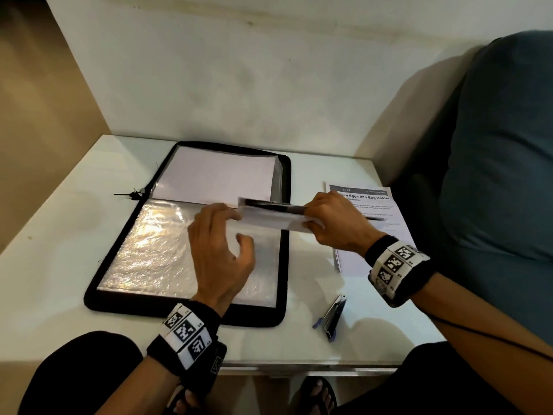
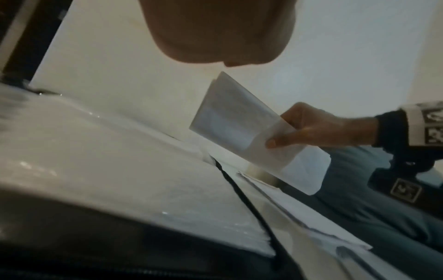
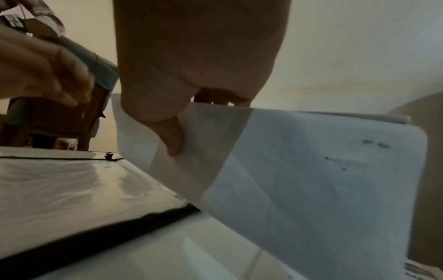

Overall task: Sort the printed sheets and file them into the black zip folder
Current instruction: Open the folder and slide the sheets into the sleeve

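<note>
The right hand [image 1: 335, 223] pinched a sheet [image 1: 269, 217] by its edge, thumb under, holding it tilted just above the open folder [image 1: 281, 310]. The left hand [image 1: 223, 253] hovered relaxed, holding nothing, over the clear sleeve [image 1: 149, 250]. Best to let the left lift the sleeve mouth, then slide the sheet in flat.

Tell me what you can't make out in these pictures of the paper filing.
- Held sheets: printed side motion-blurred in the head view; both wrist views show only the back.
- Printed stack: small text unreadable, lower part covered by right hand.
- Left hand: fingertips out of frame in the left wrist view.
</note>
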